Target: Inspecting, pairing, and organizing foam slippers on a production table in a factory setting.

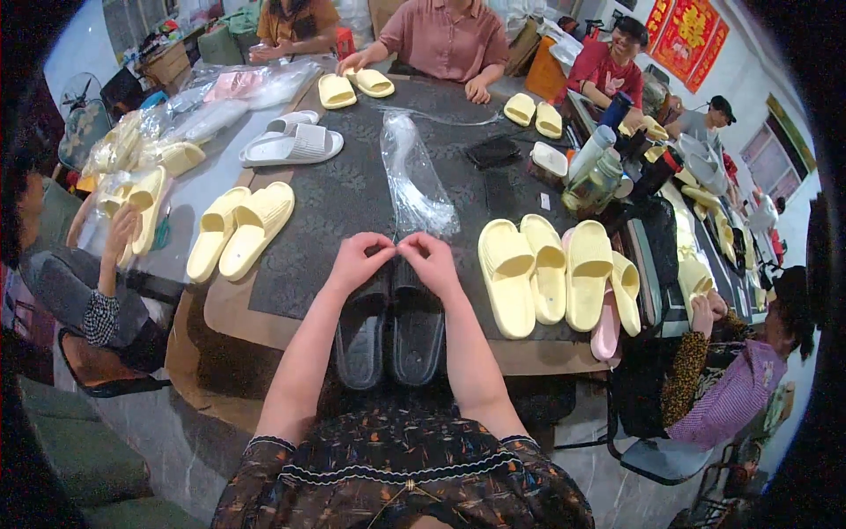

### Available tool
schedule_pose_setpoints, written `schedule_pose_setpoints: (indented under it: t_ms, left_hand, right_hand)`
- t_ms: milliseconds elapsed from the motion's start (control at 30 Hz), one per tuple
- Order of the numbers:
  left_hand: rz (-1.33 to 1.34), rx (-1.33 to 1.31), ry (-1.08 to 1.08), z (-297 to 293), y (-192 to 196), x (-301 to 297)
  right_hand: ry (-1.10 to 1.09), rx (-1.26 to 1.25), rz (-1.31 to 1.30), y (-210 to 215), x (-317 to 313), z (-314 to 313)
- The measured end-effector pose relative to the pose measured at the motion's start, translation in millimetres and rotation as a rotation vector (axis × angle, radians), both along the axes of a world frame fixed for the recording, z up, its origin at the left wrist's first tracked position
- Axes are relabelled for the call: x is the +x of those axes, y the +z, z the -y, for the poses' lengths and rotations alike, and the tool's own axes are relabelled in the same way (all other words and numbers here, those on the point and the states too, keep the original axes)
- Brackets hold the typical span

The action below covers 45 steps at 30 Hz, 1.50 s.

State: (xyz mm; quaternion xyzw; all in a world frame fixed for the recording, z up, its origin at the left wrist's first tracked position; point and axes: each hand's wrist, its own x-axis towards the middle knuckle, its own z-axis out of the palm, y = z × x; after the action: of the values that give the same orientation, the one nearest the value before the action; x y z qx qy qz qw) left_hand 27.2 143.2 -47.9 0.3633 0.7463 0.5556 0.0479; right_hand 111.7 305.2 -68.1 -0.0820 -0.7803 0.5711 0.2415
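Note:
My left hand [364, 259] and my right hand [430, 263] meet in front of me, thumbs and forefingers pinched close together. Whatever lies between the fingertips is too small to make out. Beneath my hands is a pair of black slide slippers [359, 346], side by side with their heels toward me and their straps partly hidden. Just beyond my fingertips a clear plastic bag [414, 181] lies crumpled on the dark table mat [339, 198].
Pale yellow slippers [509, 282] lie to my right, with a pink one [606, 328] among them. Another yellow pair [256, 231] and grey slippers [293, 145] are at left. Bottles [592, 152] stand at right. Co-workers sit around the table.

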Motion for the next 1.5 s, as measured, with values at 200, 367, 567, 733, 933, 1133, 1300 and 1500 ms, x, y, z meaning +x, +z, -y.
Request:
schedule_pose_setpoints:
  t_ms: [200, 367, 567, 733, 933, 1133, 1300, 1500]
  left_hand:
    - [0.031, -0.002, 0.057, 0.2, -6.5, -3.1]
    - [-0.056, -0.038, -0.017, -0.6, -8.0, -1.7]
    - [0.053, 0.054, 0.009, -0.1, -5.5, -1.7]
    - [0.009, 0.021, -0.002, 0.1, -3.6, -0.4]
    - [-0.013, -0.012, -0.025, -2.5, -3.2, -0.1]
    - [0.043, 0.028, 0.039, -1.6, -4.4, -0.5]
    - [0.010, -0.026, -0.015, -4.6, -5.1, -0.1]
    - [-0.029, 0.028, 0.025, -2.2, -4.8, -0.3]
  right_hand:
    - [-0.117, -0.040, 0.027, -1.9, 1.3, -0.9]
    - [0.038, 0.023, 0.017, -4.4, -0.2, 0.8]
    - [0.020, -0.024, -0.020, -2.8, 2.2, 1.0]
    - [-0.123, -0.057, -0.050, 2.0, 1.9, 2.7]
    - [-0.017, -0.037, 0.019, -1.7, 1.6, 0.7]
    - [-0.113, 0.003, -0.038, -0.1, 2.9, 1.1]
    - [-0.027, -0.034, 0.044, 0.7, 3.6, 1.4]
    - [-0.018, 0.002, 0.037, 5.8, 5.6, 4.0]
